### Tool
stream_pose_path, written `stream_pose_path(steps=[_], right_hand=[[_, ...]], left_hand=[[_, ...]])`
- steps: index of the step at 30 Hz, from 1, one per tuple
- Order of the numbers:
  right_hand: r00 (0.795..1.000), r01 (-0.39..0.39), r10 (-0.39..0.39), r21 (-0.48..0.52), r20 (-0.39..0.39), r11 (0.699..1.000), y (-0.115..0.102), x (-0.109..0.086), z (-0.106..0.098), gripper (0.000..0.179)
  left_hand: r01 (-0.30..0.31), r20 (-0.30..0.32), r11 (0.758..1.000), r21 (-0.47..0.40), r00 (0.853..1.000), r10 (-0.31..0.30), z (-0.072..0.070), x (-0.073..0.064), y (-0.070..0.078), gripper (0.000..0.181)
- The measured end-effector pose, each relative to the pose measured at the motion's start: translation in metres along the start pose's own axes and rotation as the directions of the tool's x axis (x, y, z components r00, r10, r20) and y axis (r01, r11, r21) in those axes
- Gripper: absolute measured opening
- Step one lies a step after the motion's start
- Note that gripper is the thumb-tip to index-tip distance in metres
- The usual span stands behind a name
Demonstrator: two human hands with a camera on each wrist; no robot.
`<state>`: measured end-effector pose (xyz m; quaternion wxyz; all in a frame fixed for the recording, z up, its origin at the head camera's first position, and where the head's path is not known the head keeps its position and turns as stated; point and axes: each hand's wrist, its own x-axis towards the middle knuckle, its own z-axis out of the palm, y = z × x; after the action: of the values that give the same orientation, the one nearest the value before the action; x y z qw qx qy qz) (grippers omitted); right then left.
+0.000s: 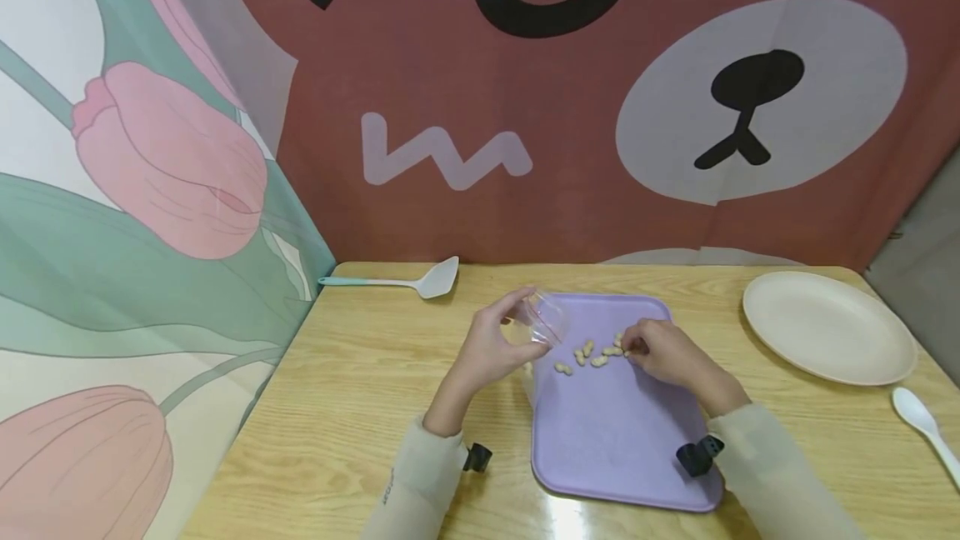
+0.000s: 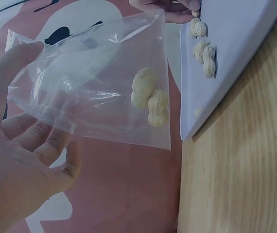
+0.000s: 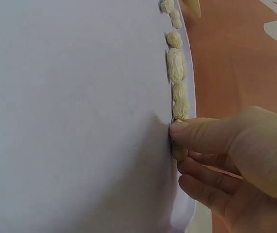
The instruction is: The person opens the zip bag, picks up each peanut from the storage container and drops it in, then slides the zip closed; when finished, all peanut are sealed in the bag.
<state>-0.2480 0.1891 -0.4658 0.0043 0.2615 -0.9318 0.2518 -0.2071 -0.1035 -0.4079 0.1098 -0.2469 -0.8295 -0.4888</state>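
My left hand (image 1: 487,350) holds a clear plastic bag (image 2: 95,92) by its mouth, thumb on one side and fingers on the other. Two peanuts (image 2: 144,88) in their shells lie at the bottom of the bag, seen in the left wrist view. Over the purple tray (image 1: 615,440), my right hand (image 1: 667,352) pinches a peanut (image 3: 179,152) between thumb and fingers; much of that nut is hidden by the thumb. Several more unshelled peanuts (image 3: 176,65) lie on the tray between the two hands.
A white spatula (image 1: 437,279) with a pale green handle end lies at the back left of the wooden table (image 1: 337,407). To the right are a cream oval plate (image 1: 828,327) and a white spoon (image 1: 917,415). A printed cloth (image 1: 450,65) hangs behind the table.
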Motion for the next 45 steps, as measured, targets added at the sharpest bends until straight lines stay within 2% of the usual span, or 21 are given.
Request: stream_pose_path(steps=[18, 32, 45], right_hand=[[0.998, -0.063, 0.063, 0.040, 0.004, 0.997, 0.003, -0.001, -0.001, 0.007], [0.999, -0.033, 0.033, 0.041, 0.001, 0.999, -0.009, 0.000, -0.023, 0.005], [0.996, 0.034, -0.032, 0.030, -0.079, 0.999, -0.035, 0.002, -0.041, 0.005]], left_hand=[[0.022, 0.017, 1.000, 0.002, 1.000, -0.022, -0.002, 0.002, 0.000, 0.069], [0.032, 0.021, 0.999, 0.002, 0.999, -0.032, -0.001, 0.001, 0.002, 0.069], [0.023, 0.014, 1.000, 0.017, 1.000, -0.024, 0.000, 0.001, 0.003, 0.069]])
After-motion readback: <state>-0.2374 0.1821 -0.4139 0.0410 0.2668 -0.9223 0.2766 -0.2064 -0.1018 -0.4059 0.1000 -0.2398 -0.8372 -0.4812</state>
